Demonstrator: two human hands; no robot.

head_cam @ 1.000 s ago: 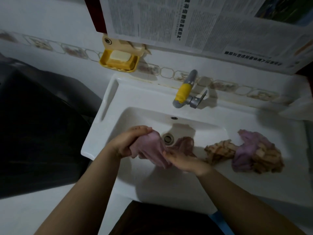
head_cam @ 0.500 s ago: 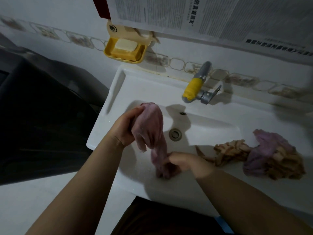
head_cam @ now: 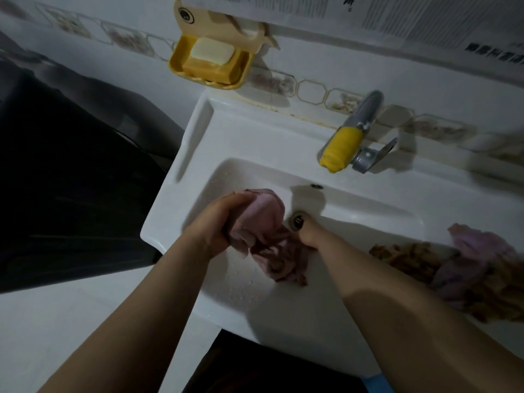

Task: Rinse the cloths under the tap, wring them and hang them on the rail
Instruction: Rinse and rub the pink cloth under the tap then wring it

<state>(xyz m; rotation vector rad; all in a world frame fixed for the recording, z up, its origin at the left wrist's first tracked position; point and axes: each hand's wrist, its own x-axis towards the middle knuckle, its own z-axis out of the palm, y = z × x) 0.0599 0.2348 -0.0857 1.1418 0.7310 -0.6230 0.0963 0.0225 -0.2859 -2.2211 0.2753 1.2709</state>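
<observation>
Over the sink (head_cam: 175,177) basin's left half, the left hand (head_cam: 218,222) is gripping the pink cloth (head_cam: 263,236)'s upper end and the right hand (head_cam: 307,232) is clutching its lower end, its length running slantwise between them.

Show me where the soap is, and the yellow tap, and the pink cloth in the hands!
soap (head_cam: 212,51): head view, on its white top face.
yellow tap (head_cam: 341,148): head view, on the yellow sleeve over the spout.
pink cloth (head_cam: 263,214): head view, on the bunched upper part beside the left hand.

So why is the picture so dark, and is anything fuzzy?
Head view: the light is dim, so the arms throw soft shadows into the sink; the cloth pile at the right edge looks smeared, and straight wall lines bend from the wide lens.
</observation>
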